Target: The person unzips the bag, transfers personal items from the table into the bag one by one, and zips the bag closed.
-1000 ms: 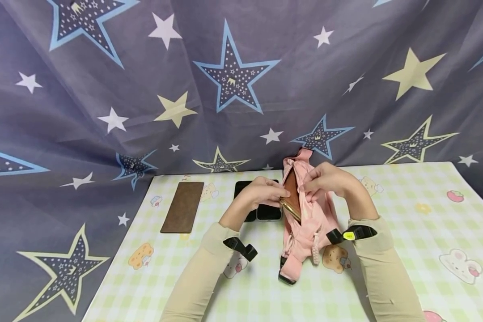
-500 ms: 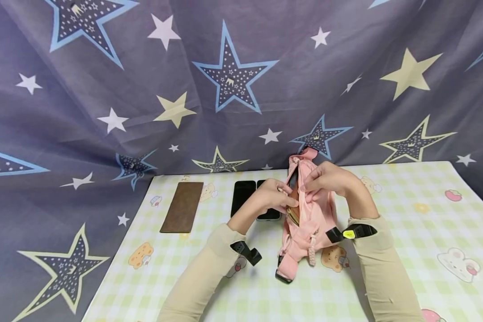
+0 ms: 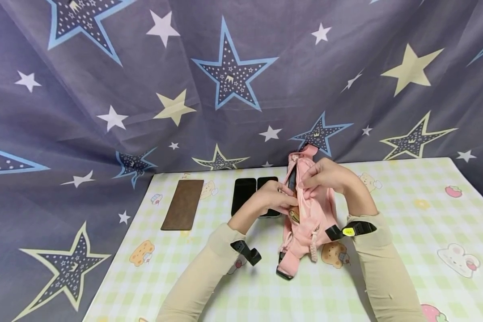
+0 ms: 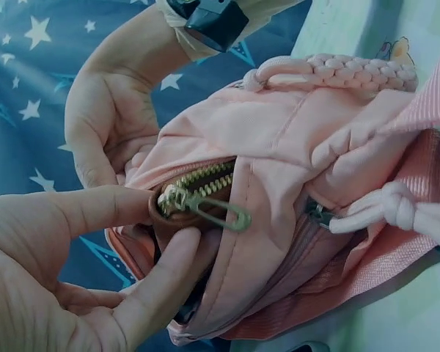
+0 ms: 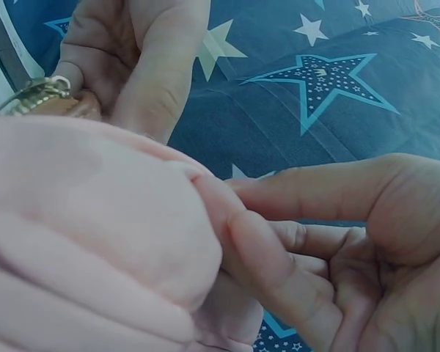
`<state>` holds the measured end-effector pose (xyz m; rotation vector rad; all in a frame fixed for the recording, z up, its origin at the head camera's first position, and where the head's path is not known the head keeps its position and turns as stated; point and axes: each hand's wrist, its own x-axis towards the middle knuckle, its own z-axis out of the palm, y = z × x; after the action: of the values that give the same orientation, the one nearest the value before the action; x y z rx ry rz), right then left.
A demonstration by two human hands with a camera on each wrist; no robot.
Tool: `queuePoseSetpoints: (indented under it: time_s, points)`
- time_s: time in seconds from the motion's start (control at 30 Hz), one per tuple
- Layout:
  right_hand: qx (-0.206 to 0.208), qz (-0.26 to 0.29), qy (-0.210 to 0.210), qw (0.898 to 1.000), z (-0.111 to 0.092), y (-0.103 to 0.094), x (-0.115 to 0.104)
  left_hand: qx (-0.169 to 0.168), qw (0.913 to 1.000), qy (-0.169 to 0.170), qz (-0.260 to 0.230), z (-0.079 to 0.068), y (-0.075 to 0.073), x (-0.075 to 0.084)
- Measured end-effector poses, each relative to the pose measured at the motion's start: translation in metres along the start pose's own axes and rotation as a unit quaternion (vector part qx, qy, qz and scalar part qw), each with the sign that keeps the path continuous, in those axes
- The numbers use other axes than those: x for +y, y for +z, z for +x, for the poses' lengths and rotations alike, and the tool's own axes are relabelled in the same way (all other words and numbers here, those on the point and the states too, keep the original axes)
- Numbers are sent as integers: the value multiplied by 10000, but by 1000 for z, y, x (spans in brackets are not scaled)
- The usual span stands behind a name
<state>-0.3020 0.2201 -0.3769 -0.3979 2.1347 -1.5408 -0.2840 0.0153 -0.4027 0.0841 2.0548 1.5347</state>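
Observation:
A pink fabric bag (image 3: pixel 311 214) lies on the table with its zipped mouth parted. Inside that mouth sits a brown pouch with a brass zipper (image 4: pixel 198 194), mostly hidden by the bag's cloth. My left hand (image 3: pixel 273 197) pinches the end of this pouch between thumb and fingers, seen close up in the left wrist view. On the other side, my right hand (image 3: pixel 328 176) pinches the edge of the bag's opening, with the cloth between thumb and forefinger in the right wrist view.
Two black phones (image 3: pixel 243 195) lie side by side, left of the bag. Farther left is a flat brown leather wallet or case (image 3: pixel 182 205). A star-patterned curtain (image 3: pixel 241 89) hangs behind the checked tablecloth (image 3: pixel 394 250).
My left hand has moved right, and the brown pouch has gone deeper into the bag, with less of it showing. My right hand keeps its hold on the bag's edge.

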Motion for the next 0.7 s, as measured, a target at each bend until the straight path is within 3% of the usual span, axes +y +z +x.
queuePoseSetpoints:
  time_s: [0.4,0.7]
  points:
    - [-96,-75,-170,9998,-7,-6,-2,-639,9979,36,136,12,-1,8]
    - [-85,-85,-188,9998,-11,-8,-3,-636,9973,-107,-347,18,-1,11]
